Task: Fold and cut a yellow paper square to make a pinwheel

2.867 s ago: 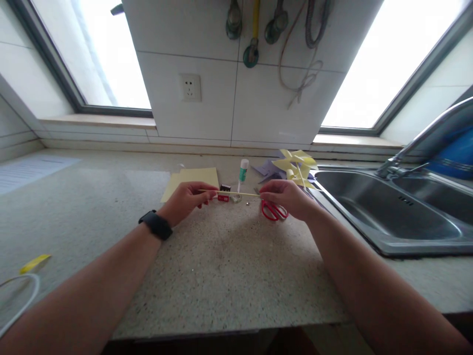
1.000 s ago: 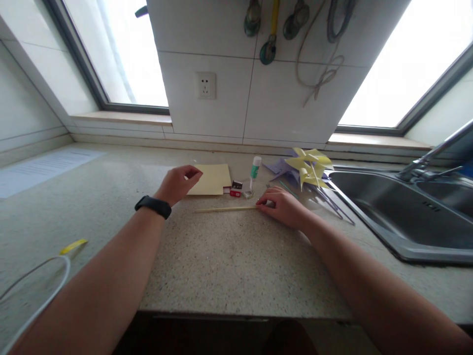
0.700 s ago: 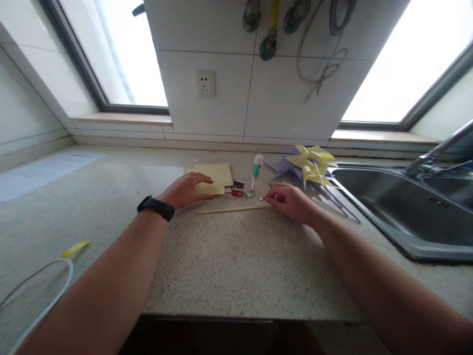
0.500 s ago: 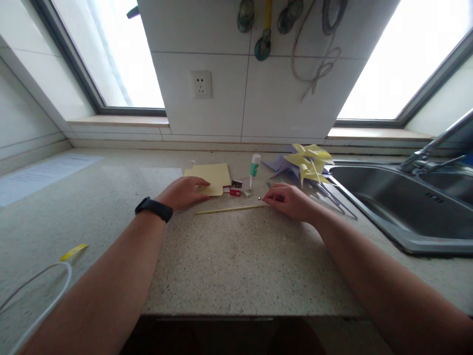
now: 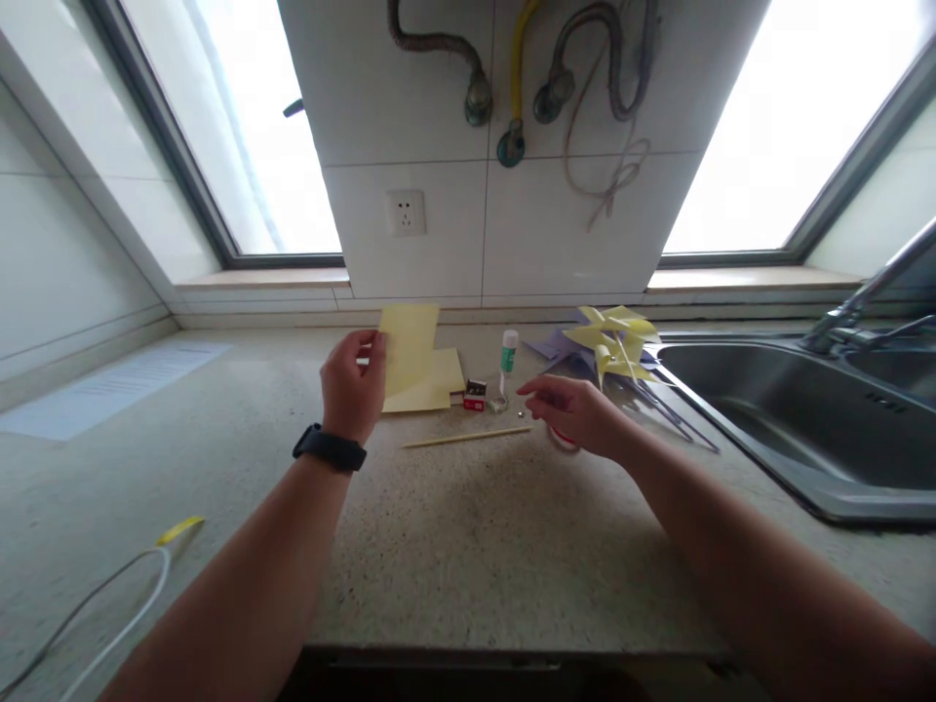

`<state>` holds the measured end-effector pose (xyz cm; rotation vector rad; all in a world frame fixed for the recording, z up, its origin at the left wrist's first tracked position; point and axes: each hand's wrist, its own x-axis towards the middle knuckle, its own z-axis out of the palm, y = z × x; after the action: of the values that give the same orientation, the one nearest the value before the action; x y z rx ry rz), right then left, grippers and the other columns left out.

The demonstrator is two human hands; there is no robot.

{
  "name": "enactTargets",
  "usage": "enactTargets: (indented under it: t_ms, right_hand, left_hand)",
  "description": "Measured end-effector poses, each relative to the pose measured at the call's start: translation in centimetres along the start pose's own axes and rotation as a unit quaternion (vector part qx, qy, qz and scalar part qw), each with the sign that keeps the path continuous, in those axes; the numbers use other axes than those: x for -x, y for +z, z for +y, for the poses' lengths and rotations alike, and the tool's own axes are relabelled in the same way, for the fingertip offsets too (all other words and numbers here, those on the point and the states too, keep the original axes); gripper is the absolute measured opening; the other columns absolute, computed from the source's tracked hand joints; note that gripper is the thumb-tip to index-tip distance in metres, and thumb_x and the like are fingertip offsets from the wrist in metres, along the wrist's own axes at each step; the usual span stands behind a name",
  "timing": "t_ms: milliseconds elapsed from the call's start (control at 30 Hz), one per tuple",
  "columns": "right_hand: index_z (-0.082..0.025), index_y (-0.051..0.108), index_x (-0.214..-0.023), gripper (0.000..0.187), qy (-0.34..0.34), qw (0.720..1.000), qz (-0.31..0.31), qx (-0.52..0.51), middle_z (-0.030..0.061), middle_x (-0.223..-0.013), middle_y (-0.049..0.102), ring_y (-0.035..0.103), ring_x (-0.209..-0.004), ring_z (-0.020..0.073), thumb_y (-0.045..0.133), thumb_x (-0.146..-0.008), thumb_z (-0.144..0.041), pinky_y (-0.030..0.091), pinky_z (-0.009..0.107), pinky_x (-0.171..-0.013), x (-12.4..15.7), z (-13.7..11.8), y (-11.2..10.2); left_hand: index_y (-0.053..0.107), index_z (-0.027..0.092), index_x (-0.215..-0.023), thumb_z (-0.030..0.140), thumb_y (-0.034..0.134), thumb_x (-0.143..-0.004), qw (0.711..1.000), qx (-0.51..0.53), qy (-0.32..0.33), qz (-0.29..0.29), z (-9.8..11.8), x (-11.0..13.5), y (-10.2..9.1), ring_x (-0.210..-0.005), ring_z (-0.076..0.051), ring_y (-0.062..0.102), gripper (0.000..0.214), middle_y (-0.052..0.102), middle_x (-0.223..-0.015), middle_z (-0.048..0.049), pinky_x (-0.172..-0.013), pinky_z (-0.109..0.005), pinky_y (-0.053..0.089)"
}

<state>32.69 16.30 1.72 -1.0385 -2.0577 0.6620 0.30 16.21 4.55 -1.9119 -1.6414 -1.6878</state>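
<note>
My left hand point(image 5: 356, 383) pinches the left edge of a yellow paper sheet point(image 5: 409, 351), which is lifted and tilted above more yellow paper point(image 5: 448, 374) on the counter. My right hand point(image 5: 566, 409) hovers with fingers apart and nothing in them, above a red-rimmed item point(image 5: 563, 440) partly hidden beneath it. Between the hands stand a small red box point(image 5: 475, 395) and a glue stick point(image 5: 509, 351) with a white cap and green label. A thin wooden stick point(image 5: 468, 438) lies in front of them. A tiny shiny piece point(image 5: 521, 414) rests near my right fingertips.
Yellow and purple paper pinwheels point(image 5: 614, 341) lie at the right, beside the steel sink point(image 5: 782, 487) and its faucet point(image 5: 840, 327). A printed sheet point(image 5: 117, 385) lies far left. A white cable point(image 5: 157, 585) curves across the counter's near left.
My left hand has gone from lying on the paper to raising a yellow sheet. My right hand has lifted off the small shiny piece and stick, fingers now apart. The view has tilted upward.
</note>
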Motion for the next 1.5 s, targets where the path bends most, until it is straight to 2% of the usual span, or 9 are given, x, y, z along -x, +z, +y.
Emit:
enactTargets:
  t_ms: [133, 267, 367, 500, 700, 933, 1167, 1333, 1500]
  right_hand:
    - [-0.021, 0.037, -0.146, 0.06, 0.001, 0.996, -0.006, -0.089, 0.0036, -0.082, 0.072, 0.063, -0.066, 0.0152, 0.059, -0.094, -0.04, 0.053, 0.031, -0.062, 0.0, -1.2, 1.1]
    - [-0.032, 0.003, -0.157, 0.089, -0.014, 0.982, -0.016, -0.188, 0.002, -0.09, 0.072, 0.066, -0.07, 0.016, 0.064, -0.093, -0.039, 0.058, 0.035, -0.07, 0.2, -1.9, 1.5]
    - [-0.031, 0.024, -0.152, 0.074, -0.022, 0.971, -0.017, -0.239, -0.0003, -0.084, 0.07, 0.066, -0.07, 0.0155, 0.067, -0.091, -0.038, 0.056, 0.034, -0.069, 0.3, -1.5, 1.1]
    - [-0.022, 0.066, -0.107, 0.021, -0.016, 0.977, 0.018, -0.21, 0.0005, -0.077, 0.067, 0.062, -0.069, 0.0128, 0.068, -0.091, -0.036, 0.053, 0.03, -0.068, 0.3, -0.9, 0.3]
    - [-0.023, 0.07, -0.095, 0.017, -0.011, 0.978, 0.053, -0.202, 0.0023, -0.085, 0.068, 0.063, -0.074, 0.0146, 0.073, -0.085, -0.036, 0.055, 0.033, -0.069, 0.9, -1.6, -0.7]
    - [-0.028, 0.067, -0.095, 0.021, -0.012, 0.974, 0.053, -0.219, 0.0045, -0.099, 0.07, 0.069, -0.086, 0.0197, 0.073, -0.084, -0.046, 0.06, 0.039, -0.075, 1.4, -2.4, -2.2]
    - [-0.022, 0.072, -0.093, 0.019, 0.013, 0.982, -0.033, -0.187, 0.0046, -0.087, 0.072, 0.068, -0.074, 0.015, 0.075, -0.082, -0.038, 0.057, 0.029, -0.064, 1.2, -1.8, -1.9]
    - [-0.02, 0.076, -0.092, 0.016, 0.018, 0.987, -0.073, -0.141, -0.0027, -0.061, 0.06, 0.048, -0.047, 0.0078, 0.072, -0.085, -0.034, 0.04, 0.022, -0.042, 1.5, -2.0, -1.8]
    - [-0.021, 0.076, -0.089, 0.018, -0.018, 0.993, -0.048, -0.102, 0.0029, -0.078, 0.068, 0.06, -0.066, 0.0126, 0.072, -0.086, -0.038, 0.051, 0.028, -0.06, 1.2, -2.3, -1.6]
  left_hand:
    - [0.067, 0.021, -0.106, 0.037, 0.048, -0.101, 0.992, 0.06, 0.074, -0.08, 3.6, 2.3, 0.3, -0.088, -0.02, 0.067, 0.026, 0.072, -0.105, -0.0093, -0.075, -0.034, 0.056]
    - [0.074, 0.028, -0.102, 0.035, 0.058, -0.097, 0.951, 0.117, 0.165, -0.233, 6.2, 4.1, 1.1, -0.101, -0.024, 0.066, 0.018, 0.076, -0.107, -0.0061, -0.095, -0.042, 0.051]
    - [0.077, 0.031, -0.101, 0.036, 0.061, -0.095, 0.918, 0.15, 0.188, -0.315, 6.8, 4.3, 1.5, -0.098, -0.025, 0.066, 0.017, 0.078, -0.104, -0.0046, -0.097, -0.044, 0.048]
    - [0.078, 0.03, -0.098, 0.041, 0.067, -0.091, 0.91, 0.192, 0.145, -0.338, 6.3, 4.1, 1.5, -0.099, -0.025, 0.064, 0.017, 0.078, -0.101, -0.0051, -0.099, -0.045, 0.045]
    - [0.072, 0.019, -0.099, 0.059, 0.038, -0.1, 0.932, 0.258, -0.091, -0.237, 2.9, 3.2, 2.4, -0.099, -0.025, 0.062, 0.053, 0.071, -0.108, -0.0123, -0.086, -0.041, 0.052]
    - [0.067, 0.015, -0.106, 0.071, 0.038, -0.094, 0.817, 0.386, -0.295, -0.309, 1.1, 2.7, 3.5, -0.09, -0.026, 0.072, 0.064, 0.071, -0.115, -0.0187, -0.072, -0.039, 0.06]
    - [0.071, 0.017, -0.112, 0.058, 0.06, -0.091, 0.714, 0.453, -0.32, -0.427, 2.0, 3.6, 3.6, -0.096, -0.029, 0.074, 0.047, 0.076, -0.112, -0.0168, -0.083, -0.044, 0.06]
    - [0.07, 0.015, -0.116, 0.04, 0.077, -0.082, 0.729, 0.463, -0.304, -0.403, 1.8, 3.6, 3.6, -0.1, -0.025, 0.073, 0.043, 0.074, -0.118, -0.0157, -0.093, -0.041, 0.056]
    - [0.07, 0.016, -0.118, 0.035, 0.077, -0.082, 0.739, 0.454, -0.299, -0.398, 2.0, 3.7, 3.6, -0.103, -0.025, 0.072, 0.041, 0.074, -0.119, -0.0141, -0.093, -0.041, 0.055]
